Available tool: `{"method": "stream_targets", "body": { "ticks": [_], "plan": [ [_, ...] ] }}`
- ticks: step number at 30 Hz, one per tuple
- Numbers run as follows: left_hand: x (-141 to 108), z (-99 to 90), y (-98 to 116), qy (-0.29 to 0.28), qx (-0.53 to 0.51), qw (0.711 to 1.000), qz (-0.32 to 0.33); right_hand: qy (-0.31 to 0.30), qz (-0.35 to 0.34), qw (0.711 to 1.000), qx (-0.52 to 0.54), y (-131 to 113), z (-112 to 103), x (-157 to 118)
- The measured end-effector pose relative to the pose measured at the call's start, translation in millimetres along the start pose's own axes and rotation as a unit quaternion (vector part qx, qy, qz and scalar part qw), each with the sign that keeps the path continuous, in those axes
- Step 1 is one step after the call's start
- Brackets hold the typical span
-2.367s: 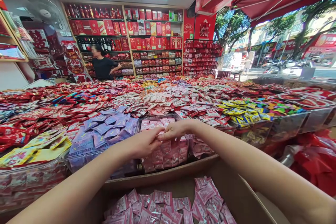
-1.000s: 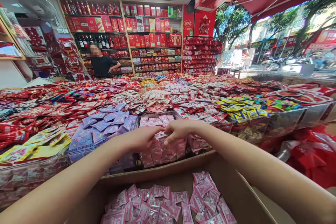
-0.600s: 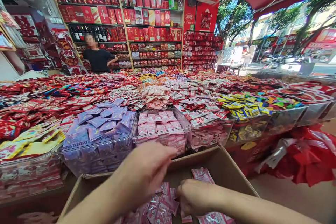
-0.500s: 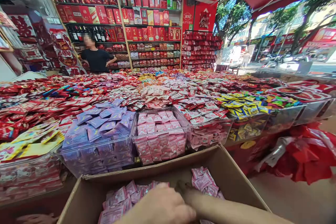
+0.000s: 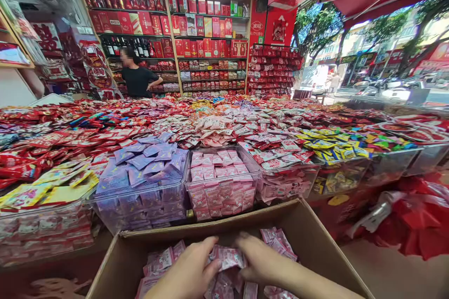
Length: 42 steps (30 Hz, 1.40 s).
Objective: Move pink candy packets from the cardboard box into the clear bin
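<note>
A cardboard box (image 5: pixel 315 238) stands low in front of me with loose pink candy packets (image 5: pixel 164 261) in it. Inside the box, my left hand (image 5: pixel 194 264) closes thumb and fingers on the left end of a small bunch of pink packets (image 5: pixel 228 258). My right hand (image 5: pixel 261 259) grips the same bunch from the right, its fingertips slightly blurred. More packets lie beneath both hands and by the box's right wall. Just beyond the box, a clear plastic bin (image 5: pixel 257 176) holds pink packets stacked in rows.
Beside that bin are a bin of purple packets (image 5: pixel 140 173) and, further left, yellow packets (image 5: pixel 52 184). Heaps of red packets (image 5: pixel 87 138) cover the counter. Red plastic bags (image 5: pixel 414 215) hang at right. A person (image 5: pixel 136 77) stands behind the counter.
My right hand has come up from deeper in the box, where my left hand partly covered it. The hands are now side by side with pink packets raised between them. The view has shifted slightly.
</note>
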<state>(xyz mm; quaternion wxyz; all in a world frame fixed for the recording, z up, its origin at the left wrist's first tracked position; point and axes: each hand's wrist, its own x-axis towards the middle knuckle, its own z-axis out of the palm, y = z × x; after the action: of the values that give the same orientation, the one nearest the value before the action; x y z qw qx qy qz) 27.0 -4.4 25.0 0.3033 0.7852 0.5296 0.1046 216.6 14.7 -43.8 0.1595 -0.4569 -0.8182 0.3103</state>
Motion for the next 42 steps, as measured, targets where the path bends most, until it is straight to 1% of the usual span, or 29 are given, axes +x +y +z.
{"method": "stream_targets", "body": {
  "ticks": [1,3,5,6,8,9,10,12,14,15,16,18,20,22,24,25,26,27,28,29,30,31,32,33,34,35,37,39,42],
  "plan": [
    [1,0.3,2,0.005,-0.053,0.999,-0.012,0.015,-0.009,1.0,0.02,-11,-10,-4],
    [4,1.4,7,0.001,-0.16,0.987,-0.014,0.048,-0.024,0.996,0.076,-29,-28,-12],
    [6,2.0,13,-0.006,-0.224,0.974,-0.015,0.062,-0.015,0.981,0.184,-40,-38,-16],
    [6,2.0,17,-0.007,-0.241,0.97,-0.019,0.062,0.003,0.964,0.258,-43,-41,-17],
    [6,2.0,24,0.005,-0.296,0.955,-0.027,0.058,0.049,0.911,0.405,-43,-43,-18],
    [5,2.2,28,0.013,-0.329,0.944,-0.03,0.058,0.067,0.883,0.46,-41,-43,-17],
    [4,2.7,31,0.018,-0.363,0.931,-0.03,0.06,0.075,0.862,0.497,-40,-44,-17],
    [3,4.0,34,0.027,-0.415,0.909,-0.032,0.067,0.065,0.841,0.533,-37,-46,-16],
    [3,5.2,35,0.045,-0.43,0.901,-0.038,0.071,0.049,0.831,0.55,-36,-51,-16],
    [4,5.6,34,0.059,-0.43,0.9,-0.039,0.068,0.046,0.83,0.551,-36,-53,-17],
    [4,5.9,34,0.07,-0.427,0.901,-0.037,0.061,0.046,0.837,0.542,-36,-55,-18],
    [4,6.8,32,0.093,-0.383,0.919,-0.015,0.041,0.048,0.869,0.49,-37,-56,-20],
    [2,8.7,31,0.099,-0.298,0.949,0.026,0.015,0.037,0.9,0.434,-39,-54,-24],
    [-1,9.9,33,0.097,-0.195,0.973,0.07,-0.019,0.009,0.914,0.404,-43,-53,-28],
    [-5,5.5,38,0.105,-0.101,0.981,0.127,-0.035,-0.024,0.93,0.365,-50,-58,-34],
    [-7,-0.3,42,0.118,-0.055,0.978,0.164,-0.027,-0.041,0.942,0.333,-53,-65,-36],
    [-7,-9.0,47,0.141,-0.012,0.968,0.208,-0.002,-0.057,0.952,0.3,-57,-75,-37],
    [-6,-20.4,52,0.167,0.026,0.953,0.252,0.037,-0.072,0.958,0.274,-60,-89,-37],
    [-3,-34.0,57,0.19,0.055,0.937,0.287,0.087,-0.086,0.958,0.259,-63,-105,-36],
    [2,-48.7,63,0.233,0.079,0.915,0.319,0.141,-0.103,0.953,0.249,-66,-123,-32],
    [9,-63.6,67,0.249,0.107,0.909,0.317,0.193,-0.119,0.944,0.238,-67,-141,-26],
    [17,-77.4,71,0.252,0.132,0.911,0.299,0.236,-0.134,0.937,0.221,-68,-158,-19],
    [27,-89.3,73,0.252,0.149,0.914,0.281,0.26,-0.147,0.935,0.191,-68,-174,-10],
    [37,-98.7,74,0.231,0.157,0.928,0.247,0.267,-0.153,0.939,0.154,-67,-188,0],
    [46,-105.3,74,0.196,0.164,0.942,0.218,0.257,-0.152,0.948,0.113,-67,-198,9],
    [55,-109.4,74,0.17,0.168,0.949,0.206,0.233,-0.144,0.959,0.071,-66,-206,18],
    [68,-111.7,72,0.124,0.176,0.957,0.197,0.164,-0.113,0.98,-0.004,-64,-215,34],
    [75,-109.9,70,0.096,0.185,0.958,0.199,0.102,-0.089,0.989,-0.054,-63,-218,44],
    [76,-107.6,68,0.072,0.194,0.96,0.191,0.047,-0.072,0.993,-0.082,-63,-219,53]
  ]
}}
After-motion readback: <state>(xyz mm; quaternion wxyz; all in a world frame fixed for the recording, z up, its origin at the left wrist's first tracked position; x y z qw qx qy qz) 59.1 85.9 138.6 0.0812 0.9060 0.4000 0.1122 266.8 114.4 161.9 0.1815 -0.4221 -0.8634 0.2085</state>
